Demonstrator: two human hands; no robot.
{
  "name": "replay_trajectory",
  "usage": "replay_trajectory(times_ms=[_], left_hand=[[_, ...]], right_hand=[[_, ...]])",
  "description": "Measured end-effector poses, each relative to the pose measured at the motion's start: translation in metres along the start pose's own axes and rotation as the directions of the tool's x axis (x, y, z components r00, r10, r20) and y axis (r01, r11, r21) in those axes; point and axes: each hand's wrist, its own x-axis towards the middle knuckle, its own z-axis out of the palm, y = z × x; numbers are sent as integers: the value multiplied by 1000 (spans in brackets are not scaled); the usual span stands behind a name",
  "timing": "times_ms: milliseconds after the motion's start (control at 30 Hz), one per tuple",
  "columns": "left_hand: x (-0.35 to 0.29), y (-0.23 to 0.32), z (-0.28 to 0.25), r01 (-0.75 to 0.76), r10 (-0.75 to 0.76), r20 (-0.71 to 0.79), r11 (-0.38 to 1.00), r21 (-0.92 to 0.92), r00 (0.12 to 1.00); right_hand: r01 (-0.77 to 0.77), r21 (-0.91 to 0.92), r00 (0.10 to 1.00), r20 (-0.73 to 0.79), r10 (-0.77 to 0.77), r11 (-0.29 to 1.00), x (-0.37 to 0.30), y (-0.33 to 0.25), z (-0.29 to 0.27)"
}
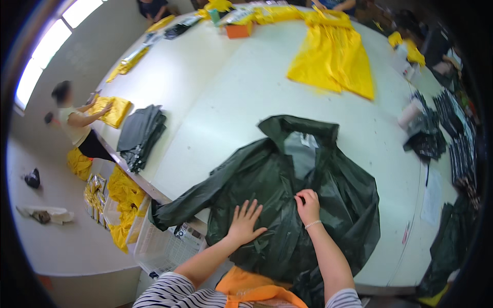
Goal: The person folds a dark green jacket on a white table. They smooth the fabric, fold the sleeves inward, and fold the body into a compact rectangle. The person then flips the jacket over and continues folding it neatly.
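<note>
A dark green raincoat lies spread on the white table in front of me, its collar pointing away and its left-hand sleeve stretched toward the table edge. Inside the open neck shows a grey lining with a small white label. My left hand rests flat on the coat's front, fingers spread. Beside the front opening, my right hand is closed, thumb and fingertips pinching the edge of the coat's front. The coat's lower hem hangs toward me over the near table edge.
Folded dark garments are stacked at the left table edge, near a person handling a yellow garment. A white plastic basket stands below at left. A yellow raincoat lies across the table. Dark packs, paper and a pen are at right.
</note>
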Motion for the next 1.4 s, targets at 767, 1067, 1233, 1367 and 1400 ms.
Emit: replay_trajectory(times_ms=[767,1067,1233,1367,1400], left_hand=[[322,-1,-5,-334,171,-304,690,-642,937],[354,-21,-24,66,183,104,202,-977,977],[311,-9,-67,-51,-114,-81,244,-968,990],[266,-19,-64,15,-295,-105,377,-926,950],[261,-19,-58,32,-307,-116,437,-899,945]], right_hand=[[-514,-214,835,-348,427,831,126,15,-20],[211,-440,883,468,23,873,36,-43,-17],[46,-242,865,495,82,969,41,-31,-28],[159,-371,940,340,-25,915,111,-15,-24],[174,-416,969,235,-80,893,135,-5,-16]])
